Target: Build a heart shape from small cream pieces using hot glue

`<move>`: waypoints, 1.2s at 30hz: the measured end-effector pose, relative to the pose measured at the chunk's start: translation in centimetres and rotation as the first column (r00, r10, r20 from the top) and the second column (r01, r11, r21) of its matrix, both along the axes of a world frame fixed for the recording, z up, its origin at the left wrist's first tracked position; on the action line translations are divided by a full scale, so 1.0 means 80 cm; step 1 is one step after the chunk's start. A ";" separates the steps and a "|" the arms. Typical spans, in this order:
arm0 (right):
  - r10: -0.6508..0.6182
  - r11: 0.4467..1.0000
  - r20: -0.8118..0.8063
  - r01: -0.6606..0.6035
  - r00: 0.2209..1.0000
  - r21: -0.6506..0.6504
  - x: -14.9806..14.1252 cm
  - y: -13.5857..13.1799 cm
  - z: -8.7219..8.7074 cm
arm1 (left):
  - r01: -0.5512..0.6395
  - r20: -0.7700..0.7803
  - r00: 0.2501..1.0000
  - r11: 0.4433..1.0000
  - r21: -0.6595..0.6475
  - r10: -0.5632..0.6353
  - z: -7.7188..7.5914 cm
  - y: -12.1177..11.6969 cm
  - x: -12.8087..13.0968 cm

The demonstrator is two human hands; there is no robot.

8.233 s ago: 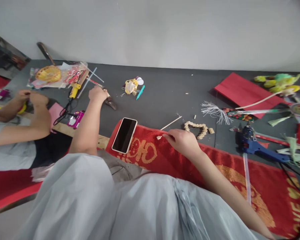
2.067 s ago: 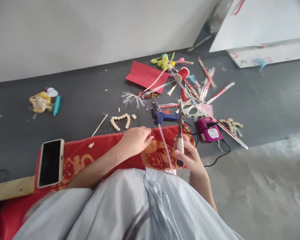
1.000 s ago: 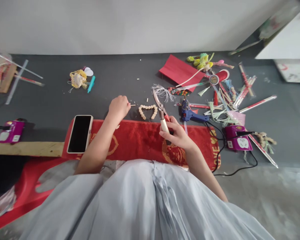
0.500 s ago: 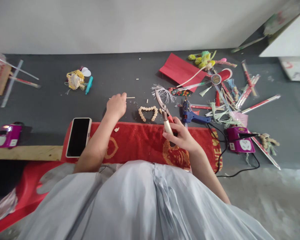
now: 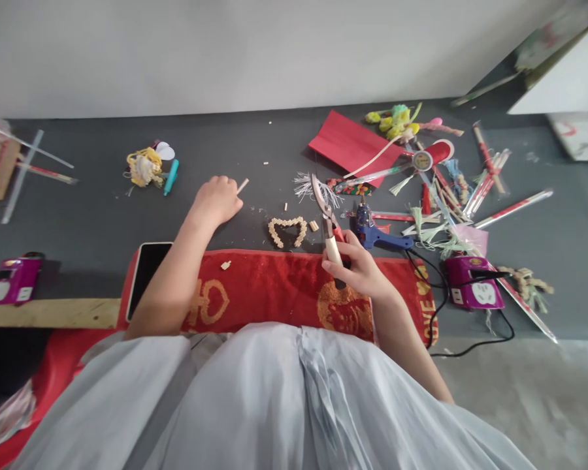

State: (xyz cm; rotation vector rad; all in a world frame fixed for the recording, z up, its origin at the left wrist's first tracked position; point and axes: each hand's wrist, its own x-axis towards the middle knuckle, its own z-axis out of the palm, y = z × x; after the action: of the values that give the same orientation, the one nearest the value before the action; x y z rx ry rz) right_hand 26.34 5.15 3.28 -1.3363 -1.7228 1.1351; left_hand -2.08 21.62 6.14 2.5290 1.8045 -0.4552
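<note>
Closed around a thin pale stick [image 5: 244, 185], my left hand [image 5: 216, 201] is over the grey table, with one end of the stick poking out past the fingers. My right hand [image 5: 357, 264] grips pruning shears [image 5: 332, 247] by their white and red handles, curved blades pointing away from me. Between the hands lies a heart-shaped outline [image 5: 287, 222] built of small beige pieces, its lower tip open. Beside it are a few joined short pieces [image 5: 314, 226] and one loose short piece [image 5: 285, 207].
A red towel [image 5: 264, 287] lines the near table edge, with a phone [image 5: 144, 267] partly under my left forearm. Right of the shears are a blue glue gun [image 5: 379, 236], red paper [image 5: 350, 143], a thread spool [image 5: 436, 155] and a purple power socket [image 5: 473, 284] with black cables.
My left hand has shifted left, and the stick has gone from lying flat to angled up in the fingers. The right hand still holds the shears, now slightly farther from the heart.
</note>
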 end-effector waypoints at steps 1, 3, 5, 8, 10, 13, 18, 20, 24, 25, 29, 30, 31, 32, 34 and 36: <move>-0.014 1.000 0.002 0.014 1.000 0.002 0.002 0.001 0.000 | -0.030 0.006 1.000 0.999 0.033 0.030 0.008 0.002 -0.002; -0.026 1.000 0.012 0.026 1.000 0.013 0.006 0.005 0.000 | -0.074 0.007 0.997 0.995 0.070 0.074 0.025 0.004 -0.005; -0.021 0.999 0.026 0.020 0.999 0.031 0.010 0.010 0.000 | -0.110 0.007 0.994 0.992 0.060 0.110 0.041 0.003 -0.007; -0.025 0.998 0.042 0.022 0.999 0.054 0.016 0.017 0.003 | -0.143 0.020 0.990 0.989 0.020 0.143 0.052 -0.002 -0.005; -0.036 0.997 0.049 0.032 0.998 0.070 0.019 0.022 0.005 | -0.144 0.044 0.989 0.989 0.024 0.143 0.051 -0.005 -0.001; -0.050 0.996 0.068 0.044 0.996 0.082 0.024 0.025 0.011 | -0.126 0.073 0.989 0.992 0.001 0.126 0.041 -0.005 0.004; -0.107 0.992 0.079 0.101 0.991 0.072 0.040 0.021 0.020 | -0.121 0.050 0.991 0.989 -0.080 0.125 0.026 0.003 0.007; -0.132 0.990 0.062 0.128 0.989 0.064 0.046 0.016 0.022 | -0.114 0.085 0.989 0.990 -0.083 0.121 0.021 0.009 0.007; -0.151 0.988 0.008 0.150 0.989 0.036 0.054 0.004 0.021 | -0.104 0.264 0.958 0.994 -0.031 0.109 0.006 0.041 0.011; -0.153 0.988 -0.004 0.153 0.988 0.029 0.055 0.000 0.020 | -0.125 0.292 0.949 0.992 -0.012 0.123 0.000 0.053 0.014; -0.151 0.988 -0.018 0.151 0.988 0.009 0.052 -0.010 0.022 | -0.115 0.354 0.931 0.992 0.043 0.093 -0.023 0.102 0.035; -0.148 0.989 -0.025 0.149 0.989 0.009 0.050 -0.012 0.023 | -0.115 0.355 0.930 0.992 0.042 0.093 -0.028 0.111 0.042; -0.144 0.990 -0.033 0.144 0.989 0.010 0.049 -0.013 0.024 | -0.104 0.351 0.932 0.994 0.031 0.087 -0.031 0.117 0.049; -0.137 0.990 -0.042 0.137 0.990 0.010 0.048 -0.015 0.024 | -0.094 0.346 0.935 0.995 0.032 0.078 -0.034 0.122 0.056; -0.123 0.992 -0.057 0.124 0.991 0.008 0.046 -0.017 0.024 | -0.083 0.306 0.950 0.996 0.036 0.068 -0.037 0.126 0.067; -0.116 0.993 -0.058 0.117 0.992 0.002 0.044 -0.018 0.024 | -0.086 0.250 0.966 0.995 0.057 0.069 -0.037 0.126 0.074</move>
State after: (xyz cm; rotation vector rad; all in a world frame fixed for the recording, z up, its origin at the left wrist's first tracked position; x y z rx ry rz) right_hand 29.86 3.74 5.17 -1.3684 -1.5843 1.0917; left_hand 3.85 31.70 3.18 2.4153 1.8441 -0.0712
